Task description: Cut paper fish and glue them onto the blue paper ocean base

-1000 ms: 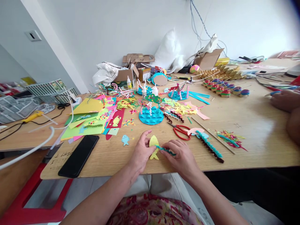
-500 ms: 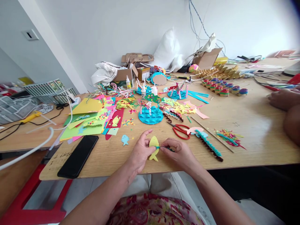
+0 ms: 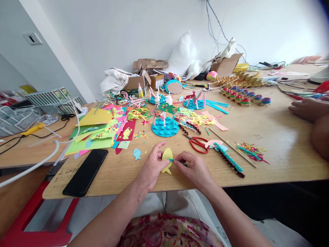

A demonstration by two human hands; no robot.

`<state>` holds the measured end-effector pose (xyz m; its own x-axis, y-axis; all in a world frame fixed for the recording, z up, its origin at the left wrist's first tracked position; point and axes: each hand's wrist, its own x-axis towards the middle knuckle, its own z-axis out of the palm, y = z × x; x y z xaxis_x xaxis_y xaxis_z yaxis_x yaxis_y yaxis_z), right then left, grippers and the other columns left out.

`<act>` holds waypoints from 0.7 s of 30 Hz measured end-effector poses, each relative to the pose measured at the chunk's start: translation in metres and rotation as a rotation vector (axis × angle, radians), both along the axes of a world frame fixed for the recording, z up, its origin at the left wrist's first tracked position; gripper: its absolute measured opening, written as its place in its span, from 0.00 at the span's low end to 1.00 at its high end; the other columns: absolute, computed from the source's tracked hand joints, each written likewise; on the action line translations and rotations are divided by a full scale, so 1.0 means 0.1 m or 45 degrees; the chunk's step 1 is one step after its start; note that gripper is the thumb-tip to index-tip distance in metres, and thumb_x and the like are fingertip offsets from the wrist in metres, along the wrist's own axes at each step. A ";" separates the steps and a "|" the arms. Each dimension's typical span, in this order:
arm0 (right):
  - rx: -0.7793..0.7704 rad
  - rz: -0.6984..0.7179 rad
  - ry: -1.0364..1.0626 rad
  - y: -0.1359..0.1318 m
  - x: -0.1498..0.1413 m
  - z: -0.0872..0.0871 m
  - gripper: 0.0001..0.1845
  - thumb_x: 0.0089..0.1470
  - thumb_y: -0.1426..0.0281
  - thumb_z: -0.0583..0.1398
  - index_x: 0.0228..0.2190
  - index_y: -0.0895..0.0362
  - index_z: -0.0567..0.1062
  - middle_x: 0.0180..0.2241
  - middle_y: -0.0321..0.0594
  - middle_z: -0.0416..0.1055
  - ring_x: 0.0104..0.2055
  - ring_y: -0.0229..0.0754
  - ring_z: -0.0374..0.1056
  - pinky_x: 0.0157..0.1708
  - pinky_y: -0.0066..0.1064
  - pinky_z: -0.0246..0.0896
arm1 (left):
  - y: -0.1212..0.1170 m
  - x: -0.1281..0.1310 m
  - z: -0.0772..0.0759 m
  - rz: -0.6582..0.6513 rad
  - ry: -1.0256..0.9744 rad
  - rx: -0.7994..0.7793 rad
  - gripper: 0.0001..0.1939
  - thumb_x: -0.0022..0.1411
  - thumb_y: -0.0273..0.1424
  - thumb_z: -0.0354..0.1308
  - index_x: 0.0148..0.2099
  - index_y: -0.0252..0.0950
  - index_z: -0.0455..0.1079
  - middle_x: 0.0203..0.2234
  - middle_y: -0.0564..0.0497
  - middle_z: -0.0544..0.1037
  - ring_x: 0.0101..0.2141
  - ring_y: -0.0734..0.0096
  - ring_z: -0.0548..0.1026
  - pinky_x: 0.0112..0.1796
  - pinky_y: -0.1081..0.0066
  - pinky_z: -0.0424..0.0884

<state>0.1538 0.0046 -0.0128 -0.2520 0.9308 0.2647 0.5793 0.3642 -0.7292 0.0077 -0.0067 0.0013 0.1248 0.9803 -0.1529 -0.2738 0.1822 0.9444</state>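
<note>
A yellow paper fish (image 3: 167, 155) is pinched between the thumb and fingers of my left hand (image 3: 153, 167), its forked tail pointing toward me. Across its middle lies a thin teal strand (image 3: 171, 160), partly under my left thumb. My right hand (image 3: 193, 168) is closed at the fish's right side, gripping the strand's other end; a dark teal bit of it shows among the fingers. Whether the strand is a pipe cleaner is too small to tell. Left of my hands, a light blue paper fish (image 3: 137, 154) lies flat on the table.
Red-handled scissors (image 3: 198, 144), teal and brown pipe cleaners (image 3: 230, 159) and a thin stick (image 3: 232, 147) lie to the right. A blue scalloped base (image 3: 165, 127) stands ahead. On the left are coloured papers (image 3: 102, 135) and a phone (image 3: 85, 172). Another person's hand (image 3: 305, 109) rests at far right.
The yellow fish has tilted a little and shifted slightly left in my left hand. My right fingers have curled and stay close beside it.
</note>
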 end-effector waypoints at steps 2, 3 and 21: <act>0.023 -0.003 -0.021 0.00 -0.01 0.00 0.07 0.47 0.72 0.56 0.20 0.57 0.70 0.23 0.37 0.69 0.28 0.38 0.64 0.28 0.27 0.55 | 0.00 0.00 -0.01 0.016 0.041 0.031 0.33 0.45 0.20 0.56 0.55 0.37 0.57 0.27 0.56 0.70 0.29 0.78 0.67 0.32 0.77 0.61; 0.033 -0.005 -0.031 0.00 -0.02 0.00 0.07 0.47 0.72 0.56 0.20 0.57 0.70 0.23 0.37 0.69 0.28 0.38 0.64 0.28 0.27 0.55 | 0.00 0.01 -0.02 0.026 0.065 0.045 0.33 0.45 0.20 0.56 0.55 0.37 0.57 0.27 0.56 0.70 0.29 0.78 0.67 0.32 0.77 0.61; 0.020 0.011 -0.022 0.00 -0.07 0.02 0.07 0.48 0.72 0.56 0.21 0.57 0.71 0.23 0.38 0.69 0.28 0.38 0.64 0.28 0.27 0.55 | 0.05 0.01 -0.02 0.050 0.151 0.108 0.33 0.43 0.19 0.54 0.55 0.37 0.57 0.25 0.58 0.69 0.26 0.79 0.66 0.29 0.78 0.60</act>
<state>0.1470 0.0048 -0.0106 -0.2645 0.9244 0.2749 0.5889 0.3806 -0.7130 0.0086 -0.0016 -0.0011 0.0719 0.9941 -0.0809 -0.1652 0.0918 0.9820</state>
